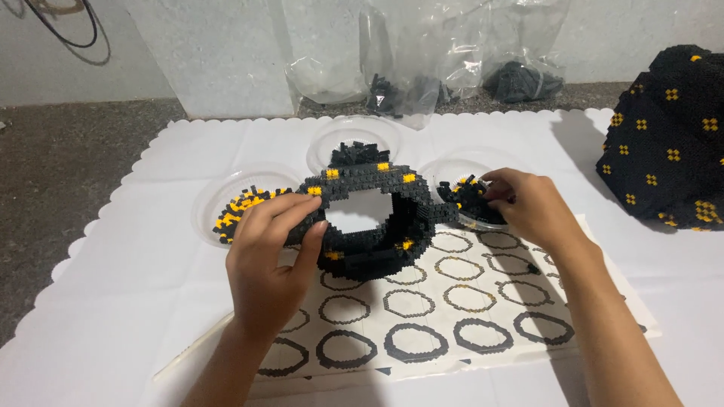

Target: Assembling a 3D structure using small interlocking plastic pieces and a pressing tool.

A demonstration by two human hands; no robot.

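Head view, left hand: the left hand [268, 264] wraps the left side of the brick ring [369, 222], fingers curled over its top edge and thumb against its inner face; the hold looks meant to steady the ring upright.
Head view, right hand: the right hand [528, 207] reaches into the right dish [452, 167], fingertips drawn together among the loose bricks [469, 197]; whether they already pinch a piece I cannot tell.
Brick ring: a thick black hoop with scattered yellow pieces, standing tilted on the instruction sheet [467, 309], between the two hands and just in front of the dishes.
Instruction sheet: printed with rows of ring outlines, lying flat under the ring, likely so the layers can be checked against it.
Dishes: three clear shallow ones in an arc behind the ring; the left dish [207, 203] holds yellow and black pieces, the middle dish [324, 143] black ones, so colours stay sorted and within reach.
Cloth: a white scalloped cloth [136, 271] covers the dark floor, so small pieces show up.
Bags: clear plastic bags [422, 68] with dark pieces lean at the wall.
Finished part: a large black brick mound [667, 139] with yellow dots sits well apart at right.
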